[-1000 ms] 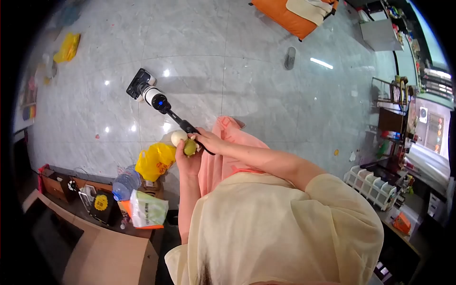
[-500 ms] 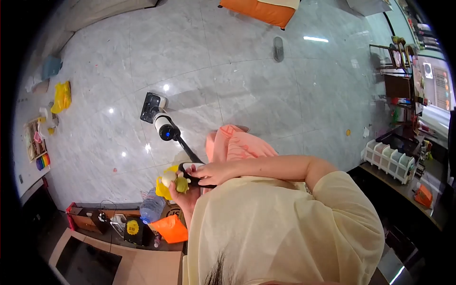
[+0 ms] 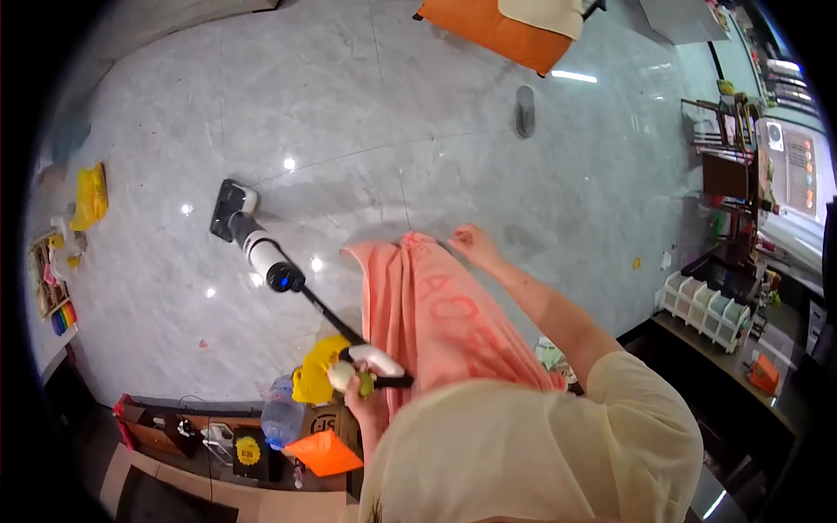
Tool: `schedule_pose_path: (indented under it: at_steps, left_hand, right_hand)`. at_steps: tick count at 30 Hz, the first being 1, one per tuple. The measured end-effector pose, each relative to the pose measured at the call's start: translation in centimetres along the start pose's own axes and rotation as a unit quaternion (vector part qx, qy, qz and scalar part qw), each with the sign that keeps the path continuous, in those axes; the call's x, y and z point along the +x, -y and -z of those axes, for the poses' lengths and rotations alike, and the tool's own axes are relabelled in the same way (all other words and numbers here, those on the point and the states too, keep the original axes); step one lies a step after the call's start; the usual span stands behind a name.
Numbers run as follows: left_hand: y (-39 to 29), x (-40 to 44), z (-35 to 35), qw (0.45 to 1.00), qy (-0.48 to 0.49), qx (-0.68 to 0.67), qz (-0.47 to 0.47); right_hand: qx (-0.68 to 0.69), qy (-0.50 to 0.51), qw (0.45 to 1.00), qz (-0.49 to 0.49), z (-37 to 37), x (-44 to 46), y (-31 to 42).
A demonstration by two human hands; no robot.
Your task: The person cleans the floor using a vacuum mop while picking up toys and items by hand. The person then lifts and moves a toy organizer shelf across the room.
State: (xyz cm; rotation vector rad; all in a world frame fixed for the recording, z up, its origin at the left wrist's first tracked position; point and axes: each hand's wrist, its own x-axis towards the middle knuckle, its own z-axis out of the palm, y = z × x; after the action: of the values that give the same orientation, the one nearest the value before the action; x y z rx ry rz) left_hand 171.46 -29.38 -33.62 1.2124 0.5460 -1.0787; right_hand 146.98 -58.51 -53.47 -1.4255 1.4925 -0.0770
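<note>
My left hand (image 3: 364, 408) is closed around small round things, a cream ball (image 3: 341, 376) and a green ball (image 3: 365, 383), held close to the handle (image 3: 377, 359) of a cordless floor cleaner (image 3: 264, 255). Whether this hand also touches the handle, I cannot tell. The cleaner's head rests on the floor and its stick slants up toward my body. A bright yellow, soft-looking thing (image 3: 318, 370) shows just beyond the cream ball. Out to the right, my right hand (image 3: 473, 245) is in the air past the pink cloth (image 3: 427, 314), fingers loosely bent and apart, with nothing visible in them.
Grey floor tiles (image 3: 331, 96) carry a grey slipper (image 3: 524, 113) and a yellow bag (image 3: 90, 196). At lower left are a water bottle (image 3: 283, 414), an orange packet (image 3: 325, 453) and a cardboard box (image 3: 336, 424). A white rack (image 3: 706, 312) sits on the right-hand counter; an orange seat (image 3: 488, 33) stands ahead.
My right hand has left the handle and swung out to the right. The cleaner's head has shifted left in view. More of the pink cloth shows.
</note>
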Motion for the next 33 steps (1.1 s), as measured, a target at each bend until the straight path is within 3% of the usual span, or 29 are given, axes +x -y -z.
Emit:
schedule_pose_path:
  at_steps: [2,3,7,10,12,15,17,18,19,20,21,22,23,24,27,29,31,33]
  left_hand:
    - [1.0,3.2,1.9,0.996,-0.028,0.09,-0.012]
    - [1.6,5.1,1.3,0.996,-0.028,0.064,-0.048]
    - [6.1,14.2,3.2,0.972,-0.062,0.212,-0.081]
    - [9.5,19.0,4.2,0.944,-0.128,0.298,-0.063]
    - [11.1,21.8,4.3,0.927,-0.154,0.338,-0.044]
    - [12.8,25.0,4.6,0.906,-0.186,0.379,-0.018]
    - [13.3,26.4,5.1,0.896,-0.197,0.397,-0.006]
    - [13.5,27.2,5.3,0.892,-0.204,0.404,-0.002]
    - [13.6,27.7,5.6,0.888,-0.209,0.41,0.005]
    - [13.6,28.3,5.8,0.884,-0.213,0.415,0.009]
    - [13.8,28.7,6.0,0.881,-0.217,0.42,0.013]
    - [13.5,29.1,5.8,0.879,-0.221,0.422,0.013]
    - [13.3,29.2,5.8,0.878,-0.221,0.424,0.011]
    - [13.0,29.0,5.5,0.878,-0.219,0.425,0.012]
    - [12.1,27.7,4.8,0.882,-0.215,0.419,-0.004]
    - [11.2,25.9,4.8,0.89,-0.208,0.405,-0.019]
    - [9.7,22.7,3.4,0.898,-0.213,0.384,-0.036]
    - [8.0,19.0,2.0,0.91,-0.208,0.353,-0.057]
  right_hand:
    - [-0.066,-0.012,0.998,-0.008,-1.9,6.5,-3.3]
    - [-0.126,-0.024,0.992,-0.018,-3.2,9.8,-5.4]
    - [-0.17,-0.066,0.983,0.023,-11.4,25.8,-16.0]
    - [-0.198,-0.111,0.973,0.044,-17.7,35.2,-19.5]
    - [-0.184,-0.122,0.972,0.077,-21.9,41.4,-22.3]
    - [-0.178,-0.13,0.975,0.042,-26.8,46.7,-23.5]
    - [-0.159,-0.22,0.956,0.112,-29.9,49.7,-25.1]
    - [-0.156,-0.213,0.959,0.106,-31.1,50.8,-25.6]
    - [0.028,-0.201,0.978,0.038,-32.1,51.6,-25.8]
    - [0.21,-0.184,0.959,-0.036,-33.0,51.8,-26.1]
    - [0.209,-0.179,0.96,-0.043,-33.3,51.7,-27.7]
    - [-0.022,-0.153,0.988,0.016,-33.3,52.0,-27.2]
    - [-0.251,-0.123,0.957,0.076,-32.8,52.0,-27.2]
    - [-0.248,-0.123,0.958,0.075,-32.5,51.2,-27.0]
    - [-0.166,-0.135,0.971,0.11,-31.7,47.3,-25.1]
    - [-0.012,-0.118,0.989,0.093,-31.5,42.6,-22.6]
    - [0.085,-0.032,0.994,0.065,-30.1,35.1,-16.4]
    - [0.243,0.097,0.962,0.072,-26.4,24.9,-8.4]
